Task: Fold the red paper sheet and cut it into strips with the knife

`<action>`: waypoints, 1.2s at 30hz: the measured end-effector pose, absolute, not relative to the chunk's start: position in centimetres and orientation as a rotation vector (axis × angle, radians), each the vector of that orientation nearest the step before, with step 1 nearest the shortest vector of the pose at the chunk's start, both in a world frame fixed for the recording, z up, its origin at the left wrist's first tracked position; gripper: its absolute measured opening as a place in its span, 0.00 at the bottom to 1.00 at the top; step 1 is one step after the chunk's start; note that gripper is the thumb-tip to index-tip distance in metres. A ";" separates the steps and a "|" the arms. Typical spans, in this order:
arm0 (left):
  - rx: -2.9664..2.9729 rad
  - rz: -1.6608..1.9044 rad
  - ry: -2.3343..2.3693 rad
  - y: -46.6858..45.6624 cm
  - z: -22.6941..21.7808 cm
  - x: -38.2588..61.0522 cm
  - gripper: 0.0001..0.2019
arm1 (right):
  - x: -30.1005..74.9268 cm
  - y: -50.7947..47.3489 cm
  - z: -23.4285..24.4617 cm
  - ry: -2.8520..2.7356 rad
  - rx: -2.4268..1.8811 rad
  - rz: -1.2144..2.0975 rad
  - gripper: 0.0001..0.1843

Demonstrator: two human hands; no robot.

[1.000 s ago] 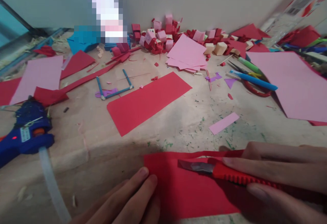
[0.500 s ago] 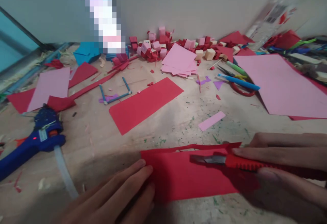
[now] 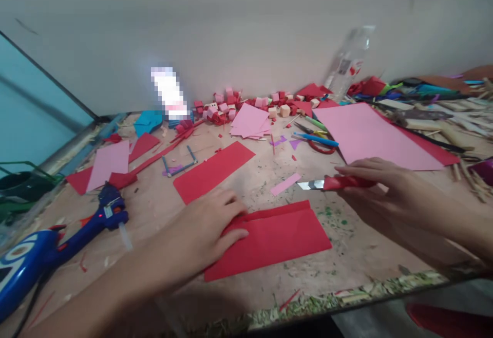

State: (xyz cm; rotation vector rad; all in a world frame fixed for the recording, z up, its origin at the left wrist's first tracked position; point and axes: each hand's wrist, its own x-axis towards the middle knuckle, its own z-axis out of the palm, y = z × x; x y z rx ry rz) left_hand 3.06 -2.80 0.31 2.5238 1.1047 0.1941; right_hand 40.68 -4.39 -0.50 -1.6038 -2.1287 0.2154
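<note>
On the table near me lies a red paper piece [image 3: 277, 245], with a narrow red strip [image 3: 277, 212] along its far edge, cut from it at least in part. My left hand [image 3: 215, 220] is at the left end of these, its thumb and fingers closed on the narrow strip. A red utility knife [image 3: 342, 182] is gripped in my right hand [image 3: 385, 184], its blade out and pointing left, raised off the red paper. Just left of the blade tip lies a small pink paper strip [image 3: 285, 185]. Another red paper rectangle [image 3: 213, 171] rests beyond my left hand.
A blue glue gun [image 3: 111, 212] lies at left. Pink sheets [image 3: 250, 121] and small wrapped cubes [image 3: 219, 108] sit by the wall. Scissors [image 3: 321, 145], a large pink sheet [image 3: 370, 137] and a plastic bottle [image 3: 350, 63] are at right. A lit screen [image 3: 169, 91] leans at the back.
My right hand has lifted the knife away from the red paper. My left hand has moved from the paper's left side onto the narrow strip. The view has shifted, showing more of the table's front edge.
</note>
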 end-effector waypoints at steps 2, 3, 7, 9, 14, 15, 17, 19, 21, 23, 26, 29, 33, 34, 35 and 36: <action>2.353 0.247 1.072 -2.4 0.3 3.7 0.08 | 40.4 -5.0 -0.9 -2.145 -1.509 0.137 0.17; 2.279 0.293 1.069 -2.4 0.4 3.8 0.09 | 40.2 -5.5 -1.1 -2.110 -1.509 0.140 0.18; 1.992 0.560 1.140 -2.4 0.8 3.8 0.13 | 38.8 -7.4 -1.2 -1.802 -1.599 0.486 0.19; 1.846 0.719 1.173 -2.5 0.8 3.7 0.13 | 37.4 -7.9 -1.2 -1.606 -1.557 0.831 0.24; 1.585 1.013 1.212 -2.9 0.3 4.1 0.11 | 31.9 -6.5 -0.9 -1.079 -1.172 1.559 0.45; 1.558 1.049 1.212 -3.1 0.2 4.2 0.11 | 30.7 -6.0 -0.8 -0.937 -1.114 1.610 0.45; 1.479 1.083 1.188 -3.2 0.0 4.2 0.12 | 28.4 -4.6 -0.6 -0.759 -1.043 1.626 0.41; 1.374 1.066 1.149 -3.4 -0.2 4.1 0.14 | 26.6 -3.1 -0.4 -0.701 -0.998 1.630 0.30; 1.289 1.019 1.108 -3.4 -0.4 3.8 0.16 | 25.5 -1.6 -0.4 -0.738 -0.954 1.668 0.20; 1.278 0.955 1.065 -3.4 -0.5 3.4 0.18 | 25.0 -0.5 -0.5 -0.786 -0.966 1.674 0.22; 1.352 0.894 1.046 -3.2 -0.5 3.1 0.20 | 24.8 0.1 -0.8 -0.863 -1.076 1.598 0.22; 1.384 0.966 1.121 -2.6 -0.4 3.0 0.22 | 24.8 -0.3 -1.4 -0.947 -1.065 1.623 0.22; 1.290 1.007 1.119 -1.9 -0.5 3.4 0.20 | 24.3 -1.4 -2.3 -1.062 -0.999 1.746 0.19; 1.266 1.012 1.110 -1.8 -0.6 3.5 0.20 | 24.1 -1.5 -2.5 -1.076 -0.991 1.758 0.19; 1.247 1.031 1.111 -1.8 -0.7 3.6 0.19 | 24.0 -1.7 -2.6 -1.078 -0.985 1.760 0.19; 1.234 1.057 1.121 -1.7 -0.8 3.7 0.18 | 24.0 -1.7 -2.7 -1.069 -0.984 1.754 0.18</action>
